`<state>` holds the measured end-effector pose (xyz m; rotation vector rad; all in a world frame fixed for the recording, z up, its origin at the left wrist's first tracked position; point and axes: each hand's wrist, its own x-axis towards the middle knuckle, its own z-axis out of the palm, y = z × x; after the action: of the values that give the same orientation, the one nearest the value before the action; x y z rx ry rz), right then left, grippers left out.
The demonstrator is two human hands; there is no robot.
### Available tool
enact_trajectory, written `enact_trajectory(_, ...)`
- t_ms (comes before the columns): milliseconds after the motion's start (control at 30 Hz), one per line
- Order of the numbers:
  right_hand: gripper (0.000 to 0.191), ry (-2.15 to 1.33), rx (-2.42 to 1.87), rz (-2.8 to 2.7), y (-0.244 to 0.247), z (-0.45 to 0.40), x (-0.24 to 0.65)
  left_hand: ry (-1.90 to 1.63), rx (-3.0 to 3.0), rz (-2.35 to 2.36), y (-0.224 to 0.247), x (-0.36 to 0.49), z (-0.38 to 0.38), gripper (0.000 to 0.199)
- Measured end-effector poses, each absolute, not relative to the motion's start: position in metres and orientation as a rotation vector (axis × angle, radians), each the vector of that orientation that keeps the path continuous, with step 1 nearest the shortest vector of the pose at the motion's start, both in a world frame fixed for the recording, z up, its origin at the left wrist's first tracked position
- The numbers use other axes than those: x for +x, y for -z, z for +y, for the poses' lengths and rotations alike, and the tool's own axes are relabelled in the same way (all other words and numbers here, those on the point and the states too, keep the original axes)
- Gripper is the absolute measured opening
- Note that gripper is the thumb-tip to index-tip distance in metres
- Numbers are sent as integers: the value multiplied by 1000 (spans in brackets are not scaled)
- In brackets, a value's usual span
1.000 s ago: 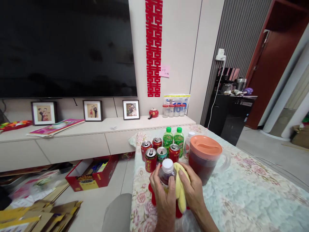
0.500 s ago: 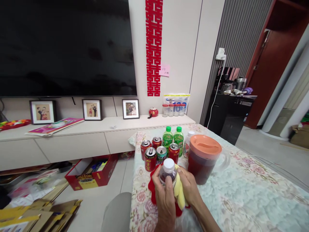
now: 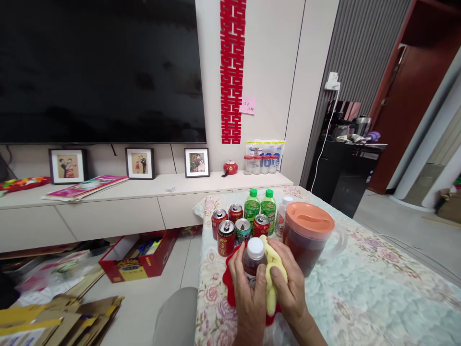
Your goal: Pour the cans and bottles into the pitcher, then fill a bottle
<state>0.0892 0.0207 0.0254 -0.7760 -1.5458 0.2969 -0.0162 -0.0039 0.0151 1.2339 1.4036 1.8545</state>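
A bottle with a white cap [image 3: 255, 248] and dark contents stands upright in my left hand [image 3: 248, 293], whose fingers wrap round its left side. My right hand [image 3: 289, 281] grips a yellow cloth [image 3: 271, 269] and presses it against the bottle's right side. Beneath both hands, part of a red mat [image 3: 229, 284] shows on the flowered tablecloth. Just beyond are several drink cans [image 3: 226, 239] and two green-capped bottles [image 3: 252, 205]. The bottle's base is hidden by my hands.
A large pitcher with an orange lid [image 3: 309, 220] stands close right of my hands, with another white-capped bottle [image 3: 281, 216] behind it. Framed photos [image 3: 197, 162] and small jars [image 3: 264, 165] line the cabinet [image 3: 216, 182]. A red box [image 3: 135, 262] lies on the floor at left.
My right hand and the yellow cloth have shifted up along the bottle's side. My left thumb has moved from the bottle's front shoulder to lower down. The view has shifted slightly.
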Motion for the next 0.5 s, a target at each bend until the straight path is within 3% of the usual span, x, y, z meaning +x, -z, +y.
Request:
enact_trajectory(233, 55, -705, -1046, -1490, -11, 37, 84, -1770, 1152, 1340, -15, -19, -4, 56)
enact_trajectory(500, 49, -653, -1066, -1465, -13, 34, 86, -1772, 1043, 1308, -14, -19, -2, 59)
